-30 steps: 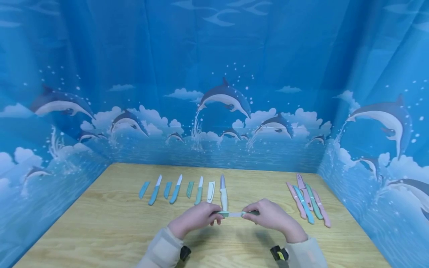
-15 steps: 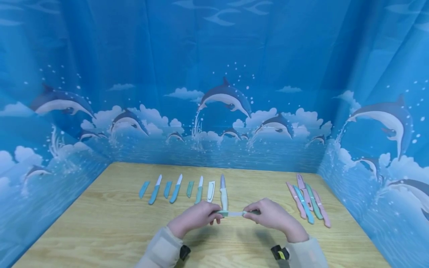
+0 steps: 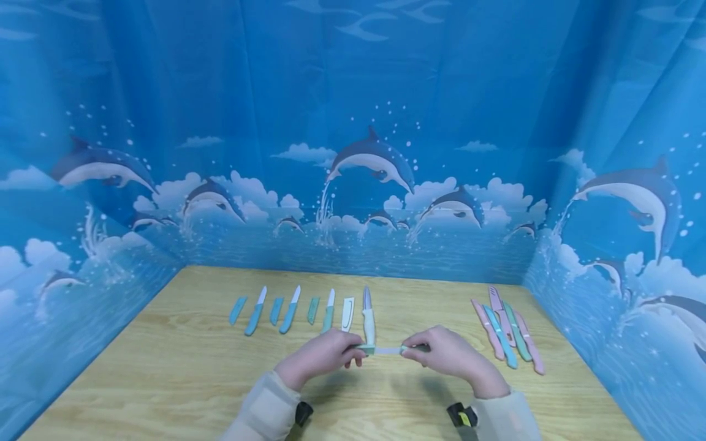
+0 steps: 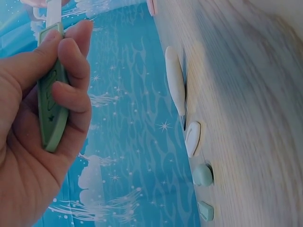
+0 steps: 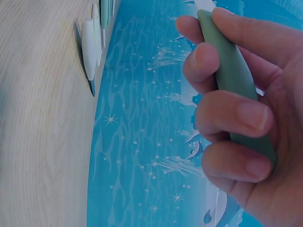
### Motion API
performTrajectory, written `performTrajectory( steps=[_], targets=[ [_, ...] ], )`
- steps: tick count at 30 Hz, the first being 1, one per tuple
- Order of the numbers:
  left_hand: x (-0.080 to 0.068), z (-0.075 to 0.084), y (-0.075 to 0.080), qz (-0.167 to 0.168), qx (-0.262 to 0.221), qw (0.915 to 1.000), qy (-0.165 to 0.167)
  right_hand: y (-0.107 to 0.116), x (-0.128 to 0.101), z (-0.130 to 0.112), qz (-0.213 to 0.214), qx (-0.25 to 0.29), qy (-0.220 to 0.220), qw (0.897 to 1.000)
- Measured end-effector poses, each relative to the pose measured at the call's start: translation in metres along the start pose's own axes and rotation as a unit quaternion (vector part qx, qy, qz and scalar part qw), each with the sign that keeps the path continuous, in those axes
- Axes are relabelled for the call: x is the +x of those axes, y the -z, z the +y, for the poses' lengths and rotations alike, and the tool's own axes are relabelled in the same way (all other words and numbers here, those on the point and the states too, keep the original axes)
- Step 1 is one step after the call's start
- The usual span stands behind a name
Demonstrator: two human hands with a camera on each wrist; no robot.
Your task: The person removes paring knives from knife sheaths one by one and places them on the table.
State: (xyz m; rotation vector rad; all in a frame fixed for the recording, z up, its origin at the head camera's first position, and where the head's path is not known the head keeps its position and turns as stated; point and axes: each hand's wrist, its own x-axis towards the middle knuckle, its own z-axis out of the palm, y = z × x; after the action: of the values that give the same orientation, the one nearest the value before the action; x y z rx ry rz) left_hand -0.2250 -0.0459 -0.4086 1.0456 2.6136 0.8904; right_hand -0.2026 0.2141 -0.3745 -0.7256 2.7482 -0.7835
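Over the near middle of the table, my left hand [image 3: 325, 356] grips a green knife sheath [image 4: 51, 94], its thumb pressing one face. My right hand [image 3: 444, 354] has its fingers curled round the green handle of a paring knife [image 5: 232, 71]. Between the two hands a short length of pale blade [image 3: 388, 351] shows, pointing left with its tip end inside the sheath mouth. Just behind the hands lie a bare white-handled knife [image 3: 368, 324] and a white sheath [image 3: 347, 314]. A bare green knife [image 3: 328, 312] is partly hidden by my left hand.
Farther left on the wooden table [image 3: 165, 367] lie a green sheath [image 3: 313, 310], two bare blue knives [image 3: 290, 311] [image 3: 255, 312] and two blue sheaths [image 3: 276, 310] [image 3: 238, 310]. Several pink, blue and green knives [image 3: 507, 327] lie together at right. A dolphin-print curtain [image 3: 353, 184] surrounds the table.
My right hand has shifted very slightly right with the knife, so a little more blade shows outside the sheath. My left hand stays almost still.
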Motion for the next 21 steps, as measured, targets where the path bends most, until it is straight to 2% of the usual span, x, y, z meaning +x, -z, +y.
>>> performTrajectory(
  steps=[6,14,21],
  targets=[
    [-0.001,-0.001,0.002,0.002,-0.007,1.0000,0.002,0.002,-0.001,0.001,-0.002,0.011,-0.012,1.000],
    [-0.002,-0.003,0.004,0.002,-0.008,0.9999,0.012,0.005,-0.003,0.005,0.002,0.011,-0.006,1.000],
    [-0.005,-0.009,0.007,0.015,-0.013,0.9994,0.029,0.009,-0.006,0.010,0.017,0.006,-0.037,0.999]
  ],
)
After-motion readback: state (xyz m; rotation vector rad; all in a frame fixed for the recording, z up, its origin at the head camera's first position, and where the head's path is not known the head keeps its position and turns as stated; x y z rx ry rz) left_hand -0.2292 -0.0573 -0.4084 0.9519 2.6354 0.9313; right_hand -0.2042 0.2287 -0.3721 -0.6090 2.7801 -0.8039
